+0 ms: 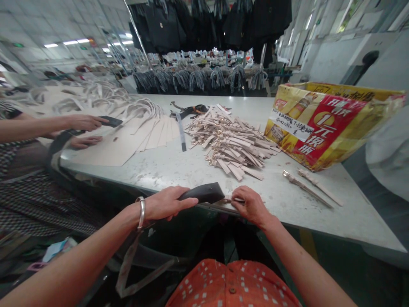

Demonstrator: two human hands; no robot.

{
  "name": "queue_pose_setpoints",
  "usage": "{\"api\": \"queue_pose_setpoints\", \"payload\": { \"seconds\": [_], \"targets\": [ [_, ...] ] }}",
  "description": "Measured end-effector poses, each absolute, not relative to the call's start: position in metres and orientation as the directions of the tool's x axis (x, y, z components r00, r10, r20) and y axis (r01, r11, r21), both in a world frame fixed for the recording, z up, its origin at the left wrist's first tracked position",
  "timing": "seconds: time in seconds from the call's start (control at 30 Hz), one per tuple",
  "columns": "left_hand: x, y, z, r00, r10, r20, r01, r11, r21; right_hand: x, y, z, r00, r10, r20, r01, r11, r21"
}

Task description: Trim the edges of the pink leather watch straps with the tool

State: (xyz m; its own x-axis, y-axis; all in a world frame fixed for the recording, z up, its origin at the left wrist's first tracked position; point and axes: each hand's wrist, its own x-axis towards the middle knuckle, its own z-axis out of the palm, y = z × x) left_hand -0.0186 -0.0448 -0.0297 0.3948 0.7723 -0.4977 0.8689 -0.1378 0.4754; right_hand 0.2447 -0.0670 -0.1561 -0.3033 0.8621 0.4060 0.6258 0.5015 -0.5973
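Note:
My left hand (164,202), with a silver bangle at the wrist, is closed around a black flat-ended nozzle (204,192). The nozzle points right, over the front edge of the table. At its tip, the closed fingers of my right hand (251,205) pinch a small beige strap (227,201), mostly hidden by the fingers. Beyond my hands lies a heap of beige straps with gold-coloured metal fittings (238,145). Two similar straps, a nearer one (306,188) and another beside it (322,187), rest apart at the right.
A yellow and red carton (335,123) stands on the table's right. At left, a co-worker's hand (84,123) holds another black nozzle (110,121) over beige panels (105,149) with looped handles. Black bags (211,25) hang behind the table (153,172).

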Motion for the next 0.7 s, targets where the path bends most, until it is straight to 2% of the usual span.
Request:
{"api": "queue_pose_setpoints", "payload": {
  "seconds": [0.13, 0.3, 0.53, 0.7],
  "targets": [
    [-0.021, -0.047, -0.03, 0.407, 0.742, -0.533, 0.872, -0.141, 0.469, 0.246, -0.068, -0.156, -0.292, 0.874, 0.389, 0.551, 0.486, -0.678],
    [-0.014, -0.045, -0.03, 0.406, 0.731, -0.548, 0.873, -0.133, 0.47, 0.248, -0.063, -0.156, -0.292, 0.889, 0.353, 0.517, 0.457, -0.724],
    [0.028, -0.042, -0.016, 0.416, 0.754, -0.508, 0.897, -0.248, 0.365, 0.25, -0.062, -0.155, -0.241, 0.927, 0.286, 0.554, 0.373, -0.744],
    [0.019, -0.038, -0.016, 0.369, 0.741, -0.561, 0.921, -0.212, 0.326, 0.249, -0.065, -0.154, -0.219, 0.932, 0.288, 0.579, 0.361, -0.731]
  ]
}}
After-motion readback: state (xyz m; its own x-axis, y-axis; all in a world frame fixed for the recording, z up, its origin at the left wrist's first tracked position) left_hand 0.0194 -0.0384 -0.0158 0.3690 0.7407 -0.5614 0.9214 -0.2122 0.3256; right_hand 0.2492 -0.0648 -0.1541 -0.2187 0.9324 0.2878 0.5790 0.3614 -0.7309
